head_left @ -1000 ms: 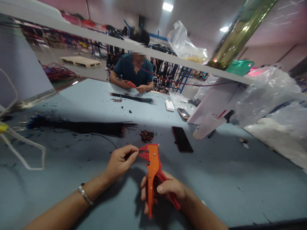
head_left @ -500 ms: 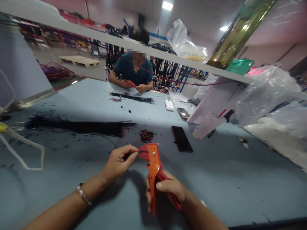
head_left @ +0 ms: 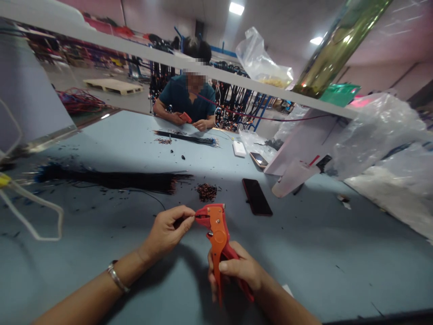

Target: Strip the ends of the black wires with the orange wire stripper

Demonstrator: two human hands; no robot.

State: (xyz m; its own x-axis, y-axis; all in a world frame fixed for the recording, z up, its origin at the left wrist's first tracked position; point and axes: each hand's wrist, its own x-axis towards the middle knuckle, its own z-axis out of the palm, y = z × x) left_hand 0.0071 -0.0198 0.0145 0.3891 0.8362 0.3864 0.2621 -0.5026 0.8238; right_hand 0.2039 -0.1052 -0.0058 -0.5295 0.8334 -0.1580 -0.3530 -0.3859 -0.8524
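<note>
My left hand (head_left: 171,229) pinches a thin black wire (head_left: 156,198) between thumb and fingertips, close to the tool's jaws. Fingers of my right hand (head_left: 233,270) are wrapped round the handles of an orange and red wire stripper (head_left: 218,234), held upright with its head turned left. The wire's end meets the red jaws; how deep it sits there is too small to tell. Beyond my left hand lies a long bundle of black wires (head_left: 125,179) with copper-coloured right ends. A small pile of copper and black scraps (head_left: 206,192) lies behind the stripper's head.
A dark phone (head_left: 256,197), a second phone (head_left: 259,159) and a white box (head_left: 239,149) lie to the right, near a tilted plastic cup (head_left: 292,177). Across the table (head_left: 314,253), a person (head_left: 189,99) handles a red tool beside another wire bundle (head_left: 187,137). A shelf bar (head_left: 230,77) crosses above.
The stripper has shifted slightly right and down at its head, and its handles look a little closer together. My left hand has stayed almost still.
</note>
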